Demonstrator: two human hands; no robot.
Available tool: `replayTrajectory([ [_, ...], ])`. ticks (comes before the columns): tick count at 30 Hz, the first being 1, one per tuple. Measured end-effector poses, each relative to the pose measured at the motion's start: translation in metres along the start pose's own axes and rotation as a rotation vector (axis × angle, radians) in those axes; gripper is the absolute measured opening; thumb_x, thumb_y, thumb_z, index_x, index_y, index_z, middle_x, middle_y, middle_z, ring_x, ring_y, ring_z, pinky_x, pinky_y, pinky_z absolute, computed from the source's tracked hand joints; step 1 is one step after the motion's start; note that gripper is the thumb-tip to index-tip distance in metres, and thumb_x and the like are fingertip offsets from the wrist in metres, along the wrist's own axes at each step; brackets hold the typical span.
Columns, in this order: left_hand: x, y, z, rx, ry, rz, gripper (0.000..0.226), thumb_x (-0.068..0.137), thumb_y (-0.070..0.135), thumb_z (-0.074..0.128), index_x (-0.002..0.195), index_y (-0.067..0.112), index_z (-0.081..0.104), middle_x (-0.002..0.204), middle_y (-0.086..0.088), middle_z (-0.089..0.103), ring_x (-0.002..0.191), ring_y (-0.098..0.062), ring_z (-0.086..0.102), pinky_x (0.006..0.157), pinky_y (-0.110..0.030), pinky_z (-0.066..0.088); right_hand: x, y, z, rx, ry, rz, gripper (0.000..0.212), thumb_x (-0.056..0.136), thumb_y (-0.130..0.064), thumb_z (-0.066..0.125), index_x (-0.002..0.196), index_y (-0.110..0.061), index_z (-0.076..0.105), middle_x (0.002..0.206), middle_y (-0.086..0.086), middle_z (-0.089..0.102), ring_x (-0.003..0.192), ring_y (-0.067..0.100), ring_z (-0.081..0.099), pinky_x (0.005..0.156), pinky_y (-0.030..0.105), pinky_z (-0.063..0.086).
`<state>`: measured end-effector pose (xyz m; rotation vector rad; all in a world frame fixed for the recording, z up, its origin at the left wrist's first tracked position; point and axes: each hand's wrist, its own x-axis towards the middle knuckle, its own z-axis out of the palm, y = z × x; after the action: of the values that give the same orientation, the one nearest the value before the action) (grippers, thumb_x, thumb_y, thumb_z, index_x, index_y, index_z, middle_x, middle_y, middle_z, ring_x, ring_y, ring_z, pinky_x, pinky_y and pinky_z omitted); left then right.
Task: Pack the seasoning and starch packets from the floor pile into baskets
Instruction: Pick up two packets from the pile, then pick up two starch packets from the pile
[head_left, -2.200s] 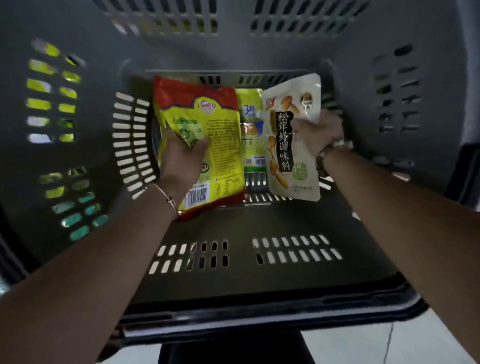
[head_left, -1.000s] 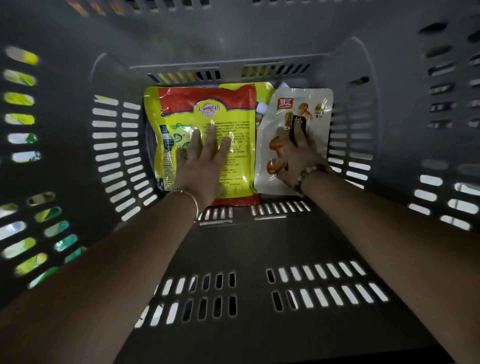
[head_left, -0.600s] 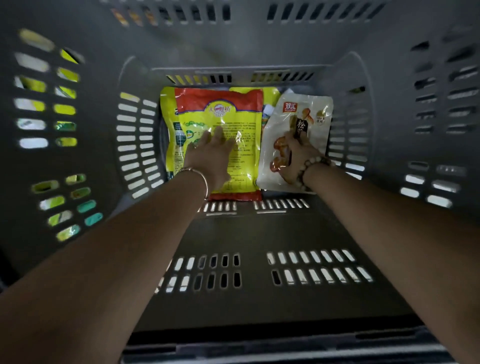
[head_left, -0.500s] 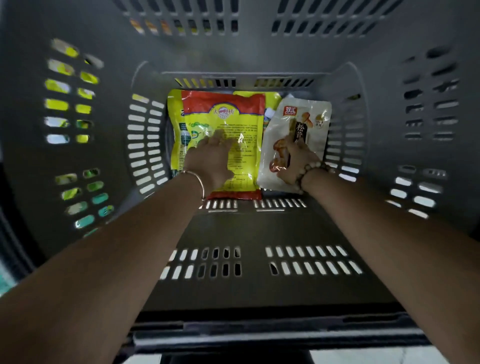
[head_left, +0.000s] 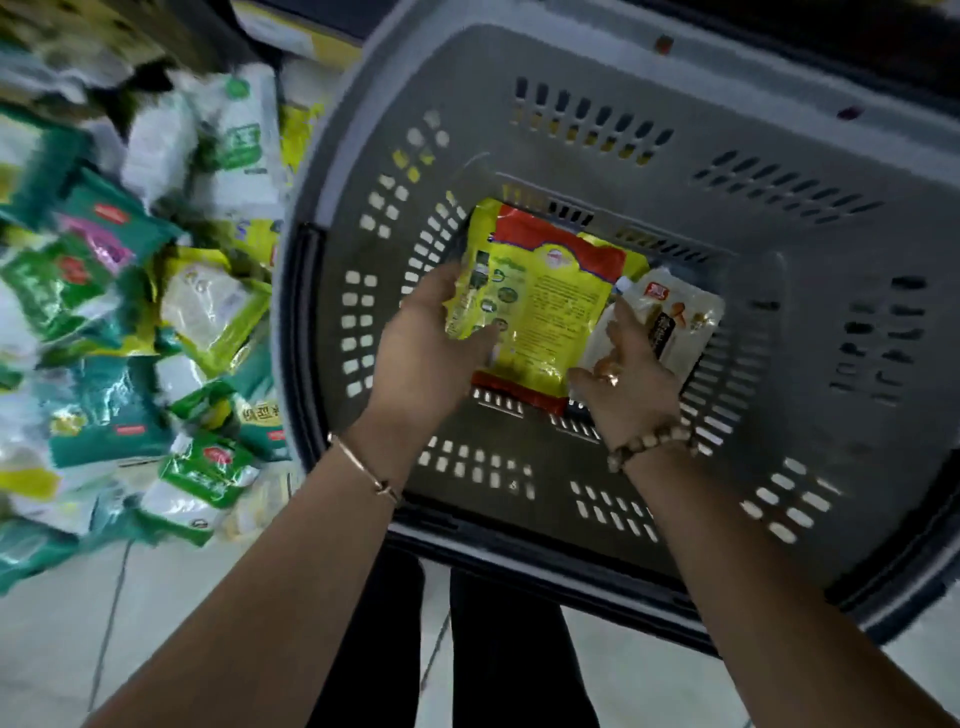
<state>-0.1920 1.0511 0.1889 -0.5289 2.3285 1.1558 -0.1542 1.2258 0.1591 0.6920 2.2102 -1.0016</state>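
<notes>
- Hands are lifting off the packets: the left hand (head_left: 434, 345), pressed flat on the yellow-and-red seasoning packet (head_left: 545, 306) half a second ago, now has loosely curled fingers at that packet's left edge. Whether it still pinches the edge or only brushes it I cannot tell.
- The right hand (head_left: 628, 379), a moment ago spread on the white mushroom seasoning pouch (head_left: 675, 322), now hovers above it with fingers apart and relaxed, gripping nothing.
- The view has also pulled back and swung left. Before it showed only the inside of the grey plastic basket (head_left: 727, 130); now the basket's rim and the floor pile of packets (head_left: 130, 338) beside it show too.
- My reading: these two packets are placed, side by side against the basket's far wall, on top of at least one other yellow packet whose edge peeks out behind. The next step is probably a reach to the pile.
- Most of the basket floor is bare and the pile is large, so the packing looks to be at an early stage.
- Writing: the white pouch carries a small red logo at its top corner and a dark vertical band of Chinese characters, too blurred here to read. The yellow packet shows a round emblem under its red band and fine print, illegible. Pile packets are mostly green and white, with small red badges, smeared by motion.
</notes>
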Motion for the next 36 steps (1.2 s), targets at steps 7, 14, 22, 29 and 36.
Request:
replayTrajectory([
  [7,-0.061,-0.02,-0.07,-0.256,0.128,0.027,0.049,0.077,0.019,0.072,0.124,0.021,0.055,0.118,0.008,0.063,0.105,-0.007,0.061,0.093,-0.031,0.05,-0.052,-0.047,0.033,0.006,0.021,-0.21,0.071,0.083,-0.019,0.069,0.144,-0.026,0.034,0.14,-0.004,0.048,0.129,0.011,0.044,0.105,0.026,0.037],
  [14,-0.101,-0.087,-0.134,-0.463,0.278,-0.102,0.042,0.08,0.008,0.069,0.106,0.038,0.054,0.107,0.017,0.061,0.094,-0.006,0.061,0.083,-0.031,0.051,-0.114,-0.113,0.088,0.205,0.097,-0.483,0.052,0.08,-0.014,0.068,0.129,-0.02,0.05,0.109,-0.016,0.061,0.1,-0.004,0.06,0.082,0.008,0.047],
  [22,-0.116,-0.194,-0.174,-0.714,0.478,-0.32,0.042,0.084,-0.005,0.061,0.11,0.026,0.055,0.103,0.003,0.062,0.086,-0.008,0.061,0.078,-0.022,0.051,-0.153,-0.138,0.198,0.205,-0.156,-0.546,0.043,0.078,-0.014,0.062,0.109,-0.042,0.051,0.098,-0.022,0.061,0.082,-0.004,0.062,0.08,0.012,0.049],
  [29,-0.098,-0.291,-0.175,-0.64,0.471,-0.446,0.044,0.084,-0.003,0.062,0.124,0.014,0.053,0.099,0.006,0.059,0.074,0.006,0.057,0.064,-0.014,0.052,-0.102,-0.116,0.286,-0.001,-0.211,-0.315,0.039,0.082,-0.001,0.062,0.119,-0.015,0.06,0.095,-0.003,0.063,0.074,0.003,0.059,0.069,0.004,0.043],
  [36,-0.073,-0.379,-0.15,-0.413,0.349,-0.567,0.05,0.084,0.009,0.065,0.131,0.014,0.05,0.115,-0.002,0.059,0.091,-0.014,0.058,0.084,-0.028,0.048,-0.049,-0.109,0.355,-0.261,-0.304,-0.259,0.038,0.087,-0.009,0.06,0.124,-0.017,0.057,0.11,0.004,0.066,0.087,0.01,0.057,0.075,0.015,0.04],
])
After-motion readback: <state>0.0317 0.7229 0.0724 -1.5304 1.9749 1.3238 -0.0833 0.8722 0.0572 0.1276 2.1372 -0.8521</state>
